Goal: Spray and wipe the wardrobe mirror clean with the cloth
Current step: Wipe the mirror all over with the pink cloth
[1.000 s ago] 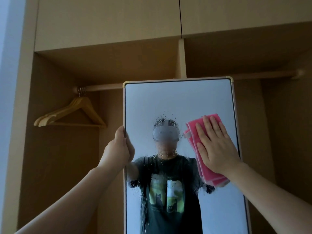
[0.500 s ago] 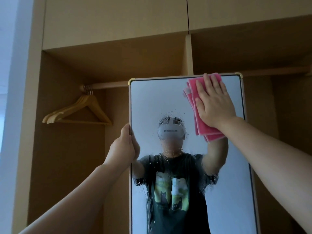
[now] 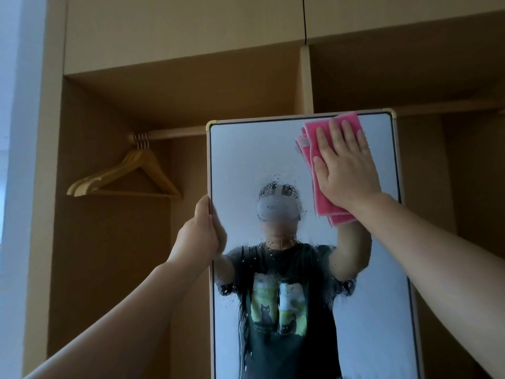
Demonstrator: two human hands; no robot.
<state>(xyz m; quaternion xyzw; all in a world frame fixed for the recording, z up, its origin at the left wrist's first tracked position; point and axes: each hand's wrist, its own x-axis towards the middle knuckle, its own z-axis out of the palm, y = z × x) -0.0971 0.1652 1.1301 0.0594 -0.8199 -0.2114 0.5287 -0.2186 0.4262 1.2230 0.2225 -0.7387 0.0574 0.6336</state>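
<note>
A tall framed mirror stands in the open wardrobe, its middle speckled with spray droplets and runs. My left hand grips the mirror's left edge at mid height. A folded pink cloth lies flat against the glass near the top right corner, pressed there by my right hand with fingers spread over it. The cloth's top edge reaches the upper frame. No spray bottle is in view.
A wooden rail runs behind the mirror with several wooden hangers at its left end. Wardrobe side panel stands at left, a central divider above the mirror, closed upper cabinet doors on top.
My right hand slid the pink cloth up the glass from mid height to the top right corner. The left hand kept its grip on the mirror's left edge.
</note>
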